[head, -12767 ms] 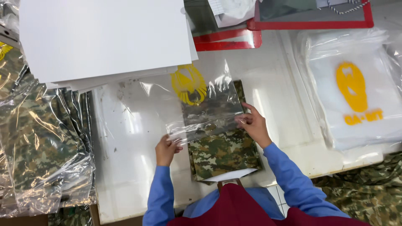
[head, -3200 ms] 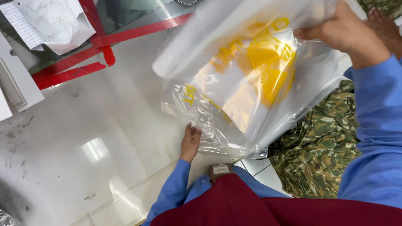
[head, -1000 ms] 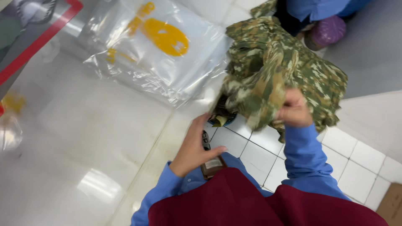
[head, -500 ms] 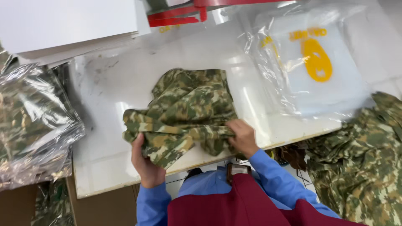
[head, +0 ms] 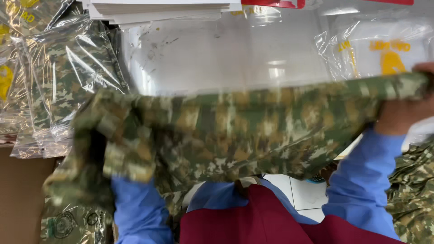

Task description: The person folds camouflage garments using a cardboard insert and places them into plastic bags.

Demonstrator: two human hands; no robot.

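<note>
A camouflage garment (head: 244, 131) is stretched wide and blurred in front of me, above the white table (head: 217, 54). My right hand (head: 400, 113) grips its right end at the frame's right edge. My left hand is hidden under the bunched cloth at the left; only its blue sleeve (head: 138, 210) shows below the fabric.
Clear bags holding camouflage clothes (head: 58, 77) are piled at the left. A stack of white boards (head: 158, 9) lies at the top. Empty clear bags with yellow print (head: 379, 49) sit at the upper right. More camouflage cloth (head: 413, 194) lies at the lower right.
The garment lay bunched on the table under both hands; now it is lifted and spread wide between them, with the right hand moved far right.
</note>
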